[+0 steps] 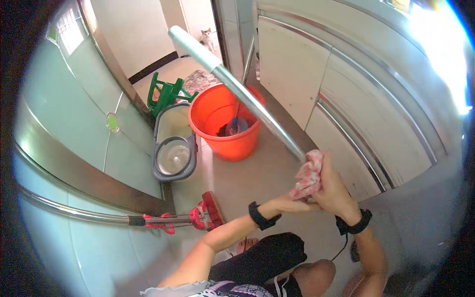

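A long silver metal pole (257,106) with a pale grip at its far end slants from the upper left down to my hands. Around its near end is a bunched pink-and-white cloth (309,174). My right hand (334,192) is closed on the cloth from the right, its thumb along the cloth's side. My left hand (289,203) closes in under the cloth from the left, with its fingers partly hidden behind the cloth and my right hand. The pole's part inside the cloth is covered. Black bands are around both wrists.
An orange bucket (225,146) with a brush-like thing inside stands ahead, beside a grey mop bucket (174,157) with a spinner basket. Behind lies a green stool (166,94). A red-headed mop (210,212) leans in from the left. Cream cabinets (292,64) line the right; a cat (208,40) sits beyond the doorway.
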Demonstrator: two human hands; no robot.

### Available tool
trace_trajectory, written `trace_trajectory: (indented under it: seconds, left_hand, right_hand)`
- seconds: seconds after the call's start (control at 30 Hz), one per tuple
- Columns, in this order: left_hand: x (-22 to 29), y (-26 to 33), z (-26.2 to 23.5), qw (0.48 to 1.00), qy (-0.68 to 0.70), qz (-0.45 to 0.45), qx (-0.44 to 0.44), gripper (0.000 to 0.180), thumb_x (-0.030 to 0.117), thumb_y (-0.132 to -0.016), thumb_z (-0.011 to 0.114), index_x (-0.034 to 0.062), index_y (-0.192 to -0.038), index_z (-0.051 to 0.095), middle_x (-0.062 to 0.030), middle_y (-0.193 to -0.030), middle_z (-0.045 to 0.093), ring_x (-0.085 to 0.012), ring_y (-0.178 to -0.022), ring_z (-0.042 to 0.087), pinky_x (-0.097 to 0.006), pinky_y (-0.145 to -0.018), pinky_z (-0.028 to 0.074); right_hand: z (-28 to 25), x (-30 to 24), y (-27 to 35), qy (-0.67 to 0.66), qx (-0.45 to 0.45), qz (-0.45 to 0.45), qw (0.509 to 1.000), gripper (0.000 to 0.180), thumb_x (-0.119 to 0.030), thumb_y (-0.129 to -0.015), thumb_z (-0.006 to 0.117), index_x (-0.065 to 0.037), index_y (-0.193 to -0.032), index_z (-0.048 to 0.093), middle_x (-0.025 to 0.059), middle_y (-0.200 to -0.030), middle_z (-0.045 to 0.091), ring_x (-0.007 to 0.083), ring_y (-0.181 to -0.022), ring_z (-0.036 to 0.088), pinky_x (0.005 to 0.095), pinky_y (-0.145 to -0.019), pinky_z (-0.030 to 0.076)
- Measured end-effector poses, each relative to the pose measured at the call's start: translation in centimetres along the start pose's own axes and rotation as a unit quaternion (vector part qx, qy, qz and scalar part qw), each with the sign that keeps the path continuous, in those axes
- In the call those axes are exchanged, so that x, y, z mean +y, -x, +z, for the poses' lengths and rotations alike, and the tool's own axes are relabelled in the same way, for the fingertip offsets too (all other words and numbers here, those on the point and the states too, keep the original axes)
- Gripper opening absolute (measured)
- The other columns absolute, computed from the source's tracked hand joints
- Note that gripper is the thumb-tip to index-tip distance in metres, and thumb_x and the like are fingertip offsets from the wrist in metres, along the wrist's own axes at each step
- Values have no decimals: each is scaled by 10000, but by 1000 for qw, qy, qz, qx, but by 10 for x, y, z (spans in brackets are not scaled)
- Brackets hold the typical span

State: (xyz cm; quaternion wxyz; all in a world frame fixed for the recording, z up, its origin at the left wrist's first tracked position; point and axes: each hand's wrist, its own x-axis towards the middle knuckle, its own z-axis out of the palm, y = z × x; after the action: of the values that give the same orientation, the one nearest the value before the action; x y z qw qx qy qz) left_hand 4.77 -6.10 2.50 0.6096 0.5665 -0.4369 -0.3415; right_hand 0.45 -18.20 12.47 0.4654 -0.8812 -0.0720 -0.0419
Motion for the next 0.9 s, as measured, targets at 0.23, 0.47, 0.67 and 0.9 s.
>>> trace_trajectory:
  seconds: [0.23, 0.47, 0.67, 0.9]
  left_hand:
    - [98, 30, -128, 898, 185, 254, 307, 518, 435, -901, 342, 101, -1296, 319, -111, -1270, 408, -233, -1172, 403, -388, -953, 361]
    - [146, 41, -196, 857, 258, 296, 333, 437, 408, -907, 352, 13, -961, 531, -87, -854, 533, -238, -831, 555, -377, -776, 461]
    - [133, 44, -176, 856, 269, 286, 337, 384, 313, -904, 413, -14, -1093, 485, -122, -925, 564, -251, -889, 556, -356, -777, 454]
    - [141, 46, -160, 881, 233, 283, 300, 379, 266, -914, 401, -24, -1147, 473, -160, -1143, 518, -283, -1067, 497, -366, -936, 375]
  right_hand:
    - [-14, 31, 21, -246, 8, 64, 967, 432, 19, -730, 565, -43, -1061, 293, 114, -945, 497, 152, -783, 541, 311, -609, 519]
    - [11, 53, 53, 26, -36, 66, 997, 412, 49, -743, 542, -31, -1055, 285, 106, -789, 536, 192, -660, 591, 342, -567, 546]
    - [8, 58, 55, -41, -55, 114, 991, 404, 24, -757, 543, -29, -1065, 287, 97, -829, 549, 211, -692, 607, 359, -551, 539]
    - [20, -35, -36, -63, -112, 1, 992, 256, 37, -811, 470, -75, -994, 331, 51, -813, 486, 133, -701, 526, 332, -593, 484]
